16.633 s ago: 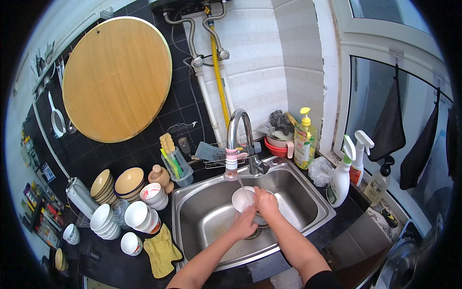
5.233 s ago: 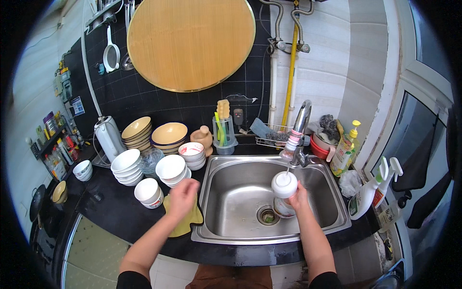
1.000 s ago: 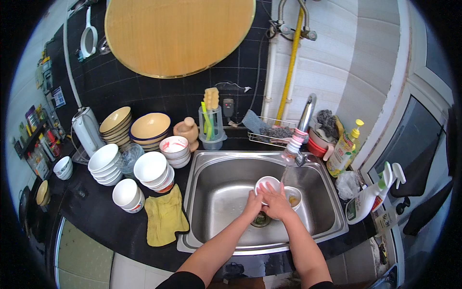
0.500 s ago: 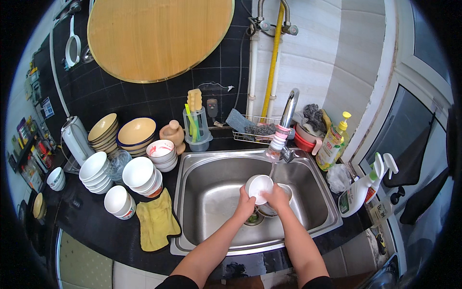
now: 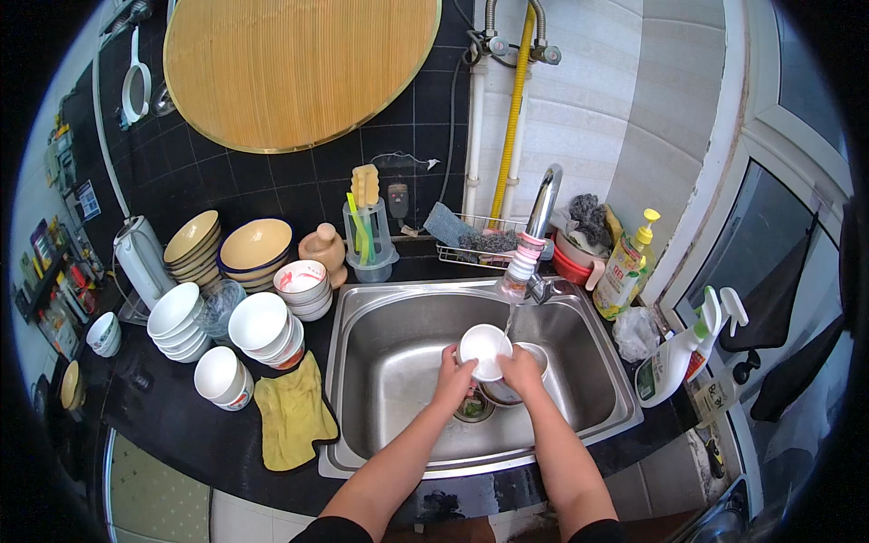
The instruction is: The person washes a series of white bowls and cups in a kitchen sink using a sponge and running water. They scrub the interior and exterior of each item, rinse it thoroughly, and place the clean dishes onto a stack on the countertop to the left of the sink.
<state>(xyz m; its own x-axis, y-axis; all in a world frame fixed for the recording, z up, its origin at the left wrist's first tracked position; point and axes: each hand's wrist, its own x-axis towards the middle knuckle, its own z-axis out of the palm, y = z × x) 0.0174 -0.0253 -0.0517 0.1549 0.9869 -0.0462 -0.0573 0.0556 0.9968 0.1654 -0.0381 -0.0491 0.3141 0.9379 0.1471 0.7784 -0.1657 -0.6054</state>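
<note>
A small white bowl (image 5: 484,351) is held over the sink (image 5: 380,398), its open side facing up toward me. My left hand (image 5: 453,373) grips its left rim, the thumb on the near edge. On the opposite side, my right hand (image 5: 522,369) is closed on the rim. Water runs from the faucet (image 5: 549,195) in a thin stream beside the bowl, near my right fingers. Partly hidden behind my right hand, another bowl (image 5: 540,358) sits in the sink. The drain (image 5: 473,409) with green scraps in it shows below my left hand.
Stacked white bowls (image 5: 257,321) and cream bowls (image 5: 256,244) crowd the counter on the left. A yellow cloth (image 5: 291,416) lies beside the sink's left edge. Dish soap (image 5: 625,271), a spray bottle (image 5: 674,362) and a wire rack (image 5: 480,240) border the sink.
The white bowl has shifted slightly left and turned so its inside faces up more. Both hands have moved with it, my left one slightly left.
</note>
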